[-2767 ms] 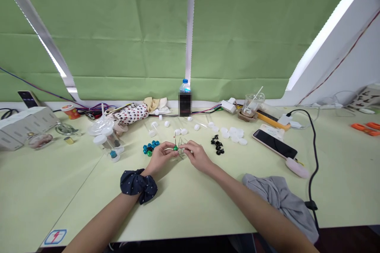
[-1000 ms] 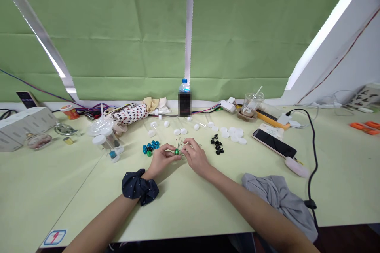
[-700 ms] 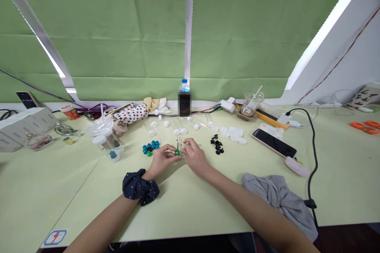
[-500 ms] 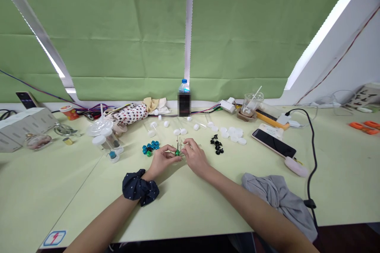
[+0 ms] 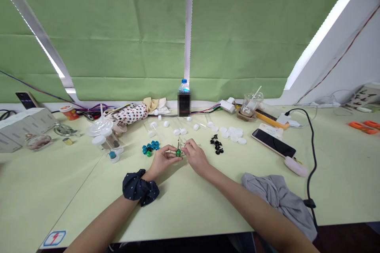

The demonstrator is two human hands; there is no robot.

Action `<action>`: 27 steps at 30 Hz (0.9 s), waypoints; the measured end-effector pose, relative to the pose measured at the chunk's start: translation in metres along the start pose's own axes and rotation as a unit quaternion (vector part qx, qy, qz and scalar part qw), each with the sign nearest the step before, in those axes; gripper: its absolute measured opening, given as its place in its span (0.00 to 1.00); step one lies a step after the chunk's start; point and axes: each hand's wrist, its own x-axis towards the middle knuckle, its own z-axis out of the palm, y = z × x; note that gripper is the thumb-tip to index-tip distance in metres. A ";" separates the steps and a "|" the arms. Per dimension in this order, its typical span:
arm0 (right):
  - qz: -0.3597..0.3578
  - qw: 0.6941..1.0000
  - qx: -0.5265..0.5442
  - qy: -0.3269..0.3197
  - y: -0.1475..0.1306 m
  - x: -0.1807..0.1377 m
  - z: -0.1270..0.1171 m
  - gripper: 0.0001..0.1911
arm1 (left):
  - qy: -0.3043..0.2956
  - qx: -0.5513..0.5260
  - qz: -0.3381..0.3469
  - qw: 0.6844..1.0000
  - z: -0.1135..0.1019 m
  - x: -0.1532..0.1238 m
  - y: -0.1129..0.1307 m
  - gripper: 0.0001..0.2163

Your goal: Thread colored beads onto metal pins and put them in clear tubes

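Observation:
My left hand [image 5: 162,161] and my right hand [image 5: 196,157] meet at the middle of the pale green table [image 5: 184,201]. Between their pinched fingertips sits a small green bead [image 5: 178,152] with thin metal pins rising from it. The left fingers pinch the bead; the right fingers are closed on the thin wire beside it. A dark dotted scrunchie [image 5: 140,187] is around my left wrist. A cluster of blue and green beads [image 5: 150,147] lies just left of my hands, and a pile of small black pieces [image 5: 217,144] lies just right.
White caps [image 5: 234,134] are scattered behind my hands. A phone [image 5: 274,142] and a black cable [image 5: 312,154] lie to the right, a grey cloth [image 5: 282,199] at the near right. Plastic jars [image 5: 103,136], a water bottle [image 5: 184,99] and a clear cup [image 5: 252,104] stand further back.
Both hands stay pinched around the green bead and have dropped slightly toward the table; the bead sits a touch lower and further right than 2.8 s ago.

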 end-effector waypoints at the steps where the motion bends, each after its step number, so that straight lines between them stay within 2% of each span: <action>1: 0.001 1.000 0.012 -0.006 0.000 0.000 0.000 0.12 | -0.002 0.000 -0.001 1.000 0.000 0.000 0.000 0.15; 5: -0.003 0.997 0.075 -0.017 0.002 0.001 0.002 0.10 | -0.001 0.010 -0.005 1.000 0.001 0.000 0.002 0.15; 10: -0.047 0.990 0.127 -0.030 0.001 0.000 0.003 0.10 | 0.000 0.009 -0.011 1.000 0.002 0.000 0.006 0.15; 17: -0.056 0.990 0.132 -0.020 -0.010 0.001 -0.009 0.05 | 0.003 0.016 0.001 1.000 0.002 0.000 0.005 0.15; 22: -0.075 0.986 0.149 -0.009 -0.005 0.000 -0.005 0.06 | -0.002 0.012 -0.007 1.000 0.001 -0.001 0.007 0.16; 27: -0.059 0.993 0.102 -0.003 -0.002 -0.002 -0.003 0.07 | -0.001 0.019 0.002 1.000 0.001 -0.002 0.006 0.15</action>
